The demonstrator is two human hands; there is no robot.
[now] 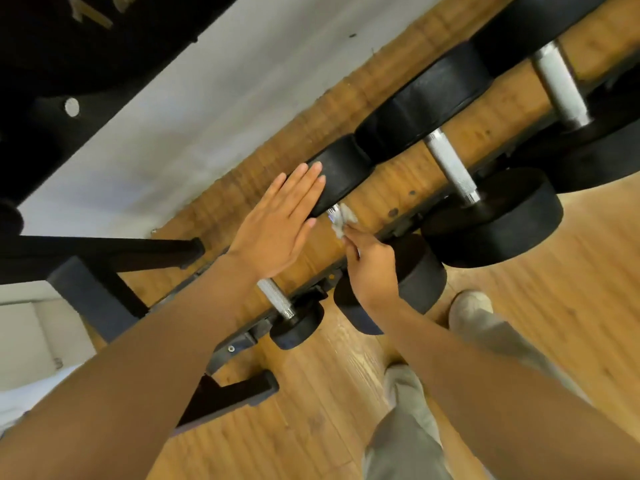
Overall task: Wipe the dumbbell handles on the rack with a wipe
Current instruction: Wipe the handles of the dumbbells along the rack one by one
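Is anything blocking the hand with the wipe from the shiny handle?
Nothing visible does. The right hand already presses the wipe on the dumbbell handle. The flat left hand rests on the black weight head beside it.

You are looking down at a black metal rack (405,226) that stands on a wood floor (540,306). Four dumbbells lie across it in a row. The smallest dumbbell (277,301) sits at the low end. Next to it is the second dumbbell (341,171), then a bigger third dumbbell (450,168), then the biggest one (561,88) at the far end. Each has black round ends and a shiny silver bar. Your feet are on the floor too.
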